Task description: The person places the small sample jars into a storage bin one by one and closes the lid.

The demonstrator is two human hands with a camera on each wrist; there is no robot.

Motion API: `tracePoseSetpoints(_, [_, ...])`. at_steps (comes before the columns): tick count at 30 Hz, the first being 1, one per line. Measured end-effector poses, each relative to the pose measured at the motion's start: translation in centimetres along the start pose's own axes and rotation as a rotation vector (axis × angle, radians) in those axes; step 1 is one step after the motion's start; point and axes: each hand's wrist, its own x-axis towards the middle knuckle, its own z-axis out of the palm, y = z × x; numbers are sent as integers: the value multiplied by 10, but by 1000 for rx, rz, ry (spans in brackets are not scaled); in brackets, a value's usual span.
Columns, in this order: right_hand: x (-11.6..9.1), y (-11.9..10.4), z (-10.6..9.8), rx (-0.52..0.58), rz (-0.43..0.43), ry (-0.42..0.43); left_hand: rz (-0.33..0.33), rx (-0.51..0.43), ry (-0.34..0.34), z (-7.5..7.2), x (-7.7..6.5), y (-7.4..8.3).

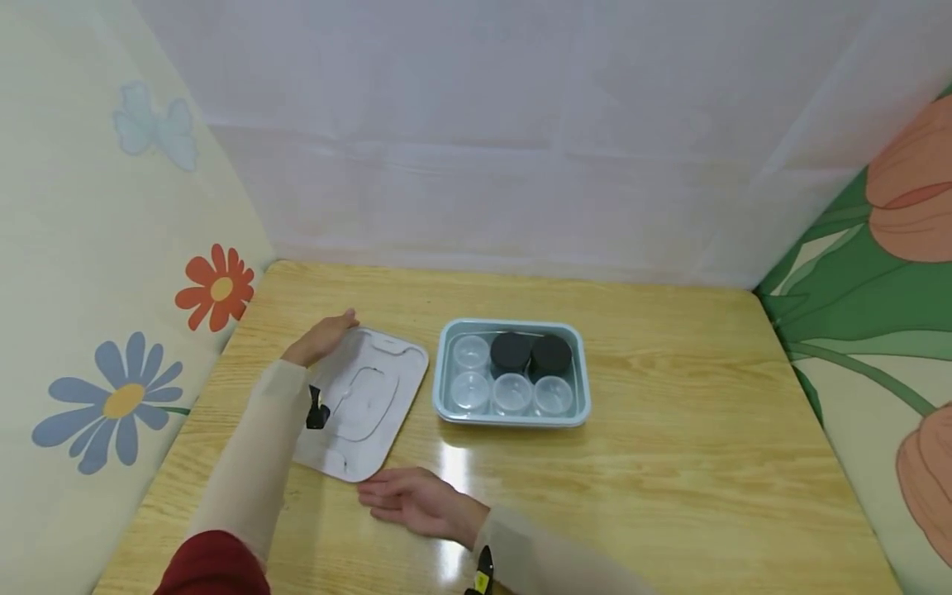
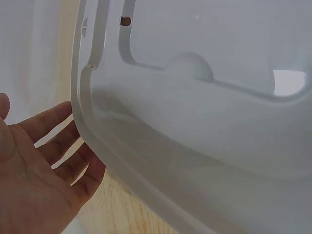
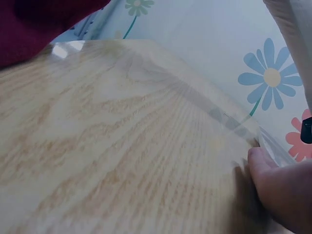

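A pale grey-white plastic lid (image 1: pixel 383 417), rectangular with rounded corners and shallow grooves, lies at the left of the table. At its far left corner is my left hand (image 1: pixel 325 337). In the left wrist view the fingertips of that hand (image 2: pixel 46 170) touch the lid's rim (image 2: pixel 92 141), fingers spread and slightly bent. My right hand (image 1: pixel 424 502) touches the lid's near corner with extended fingers. The right wrist view has only part of this hand (image 3: pixel 285 190) beside the lid's edge; its other fingers are hidden there.
Right of the lid stands a light blue tub (image 1: pixel 513 421). Inside are two black round-topped containers, one (image 1: pixel 511 354) beside the other (image 1: pixel 551 357), and several clear small cups (image 1: pixel 511 393). A white cloth (image 1: pixel 521 190) hangs behind the wooden table (image 1: pixel 706 454); flower-printed panels flank it.
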Motion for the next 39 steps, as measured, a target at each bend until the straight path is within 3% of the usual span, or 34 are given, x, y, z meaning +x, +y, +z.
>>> tracePoseSetpoints(10, [-13,-12,1,-43,-19,88,-18,-13,7,-10,-10,-7])
tracePoseSetpoints(14, [-18,-18,-2,-53,-23,69,-46,-44,2,-15,-16,-7])
tracePoseSetpoints(28, [-41,-54,-13,-125,-43,-36,-48,-67,85,-34,-42,-12])
tracePoseSetpoints(33, [-51,-71,-14,-173,-51,-42,-40,-87,97,-40,-50,-7])
tracePoseSetpoints(36, [-56,-80,-15,-184,-62,-48,-48,-111,106,-44,-52,-4])
tracePoseSetpoints(39, [-61,-89,-16,-195,-78,-48,-40,-137,147,-47,-46,-13])
